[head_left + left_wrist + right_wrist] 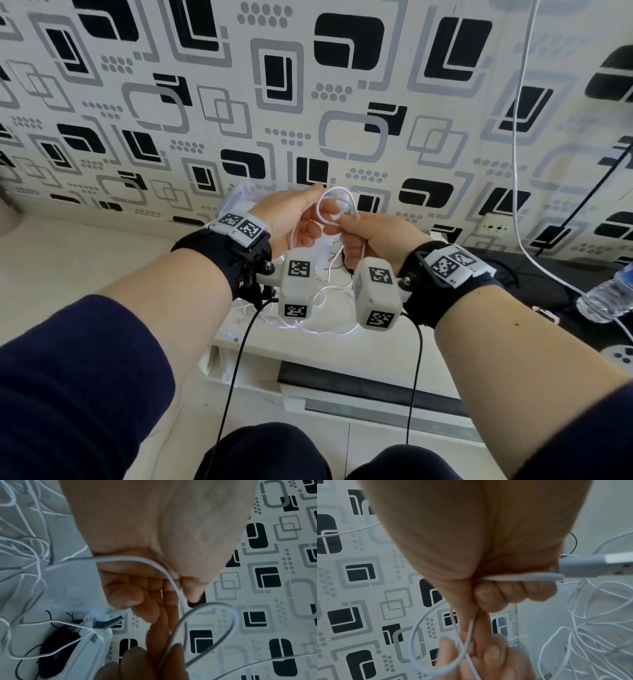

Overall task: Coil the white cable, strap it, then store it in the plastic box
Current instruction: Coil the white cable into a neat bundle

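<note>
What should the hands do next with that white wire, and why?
Probably wind a second loop onto the first. The left hand and right hand pinch one small loop of white cable, while most of it lies loose on the white cabinet below.

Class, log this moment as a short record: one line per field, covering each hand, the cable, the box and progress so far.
left hand: holds the white cable
right hand: pinches the cable where its loop crosses, with a connector end sticking out of the fist
cable: one small loop formed between the hands; the rest lies loose on the white shelf
plastic box: behind the hands, clear
strap: none seen on the cable
progress: coiling just begun
</note>
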